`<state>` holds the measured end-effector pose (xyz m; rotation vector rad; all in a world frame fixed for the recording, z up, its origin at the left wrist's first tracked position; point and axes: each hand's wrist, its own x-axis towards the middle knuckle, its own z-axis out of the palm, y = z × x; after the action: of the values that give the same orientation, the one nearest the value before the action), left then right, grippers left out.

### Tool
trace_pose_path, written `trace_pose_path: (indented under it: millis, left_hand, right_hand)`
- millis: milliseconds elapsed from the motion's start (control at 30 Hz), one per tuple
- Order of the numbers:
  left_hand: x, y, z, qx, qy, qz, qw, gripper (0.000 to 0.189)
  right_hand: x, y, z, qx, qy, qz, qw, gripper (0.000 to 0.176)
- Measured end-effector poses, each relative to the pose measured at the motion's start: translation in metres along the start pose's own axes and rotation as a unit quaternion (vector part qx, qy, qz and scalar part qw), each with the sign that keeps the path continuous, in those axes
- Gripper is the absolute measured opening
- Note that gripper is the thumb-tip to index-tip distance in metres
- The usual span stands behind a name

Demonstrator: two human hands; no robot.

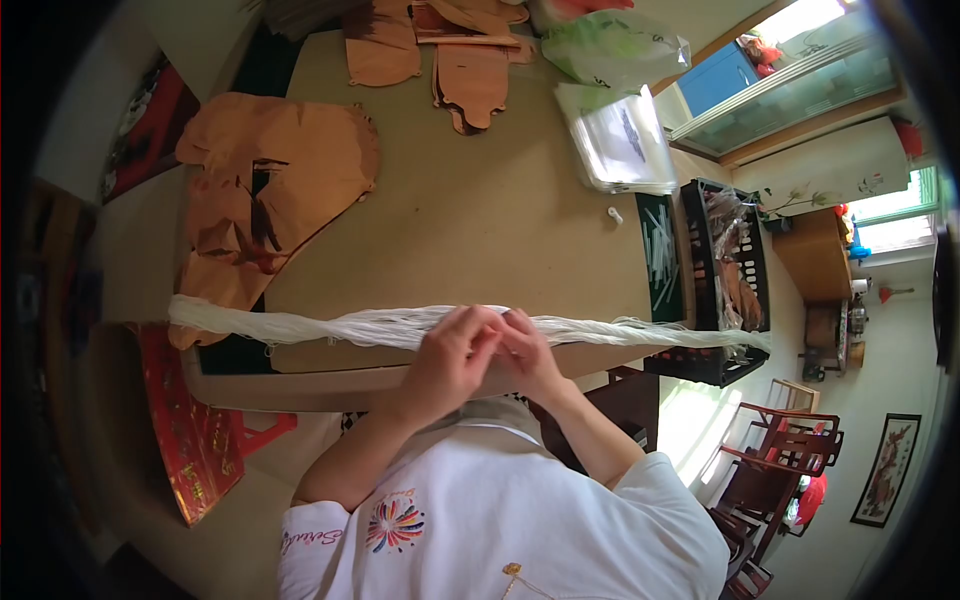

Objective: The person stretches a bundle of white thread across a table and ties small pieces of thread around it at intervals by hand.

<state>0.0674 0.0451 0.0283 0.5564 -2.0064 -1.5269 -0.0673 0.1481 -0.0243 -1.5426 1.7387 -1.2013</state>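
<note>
along the tabletop (470, 220), white yarn (375, 327) runs left to right beneath narrowly pinched hands (455, 347).

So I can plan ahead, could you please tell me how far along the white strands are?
Done: the white bundle lies stretched across the table. In hand: left hand and right hand meet at its middle, fingertips partly hidden. Probably left: gathering the loose strands.
</note>
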Motion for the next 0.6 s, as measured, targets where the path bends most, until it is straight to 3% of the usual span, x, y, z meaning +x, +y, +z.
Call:
trace_pose_path:
  millis: [67,133,167,300,367,400,500,533,600]
  left_hand:
    - [0.002,0.017,0.008,0.008,-0.014,0.076,0.997,0.011]
    - [0.002,0.017,0.02,0.069,-0.008,0.101,0.992,0.015]
    - [0.002,0.016,0.023,0.1,-0.005,0.113,0.988,0.017]
    - [0.0,0.02,0.007,-0.073,-0.004,0.061,0.995,0.035]
    - [-0.004,0.023,0.012,-0.018,-0.089,0.116,0.989,0.036]
    - [-0.003,0.027,0.012,0.012,-0.129,0.146,0.981,0.037]
    - [0.003,0.042,0.001,0.065,-0.111,0.226,0.966,0.045]
    - [0.007,0.036,-0.005,0.062,-0.063,0.241,0.966,0.05]
    - [0.008,0.047,-0.042,0.259,0.001,0.22,0.94,0.051]
  right_hand:
    - [0.003,-0.01,0.018,0.099,0.008,0.02,0.995,0.025]
    - [0.015,-0.002,0.031,0.075,-0.033,-0.033,0.996,0.025]
    - [0.014,-0.004,0.034,0.153,-0.027,0.006,0.988,0.023]
    - [0.03,-0.044,0.03,0.332,-0.011,0.1,0.938,0.026]
    - [0.037,-0.045,0.03,0.348,-0.058,0.045,0.935,0.026]
    - [0.043,-0.036,0.032,0.329,-0.107,-0.034,0.938,0.025]
    - [0.039,-0.027,0.04,0.261,-0.056,-0.047,0.963,0.024]
    - [0.032,-0.029,0.035,0.126,0.046,0.007,0.991,0.023]
    - [0.025,-0.018,0.009,0.25,0.04,0.073,0.965,0.018]
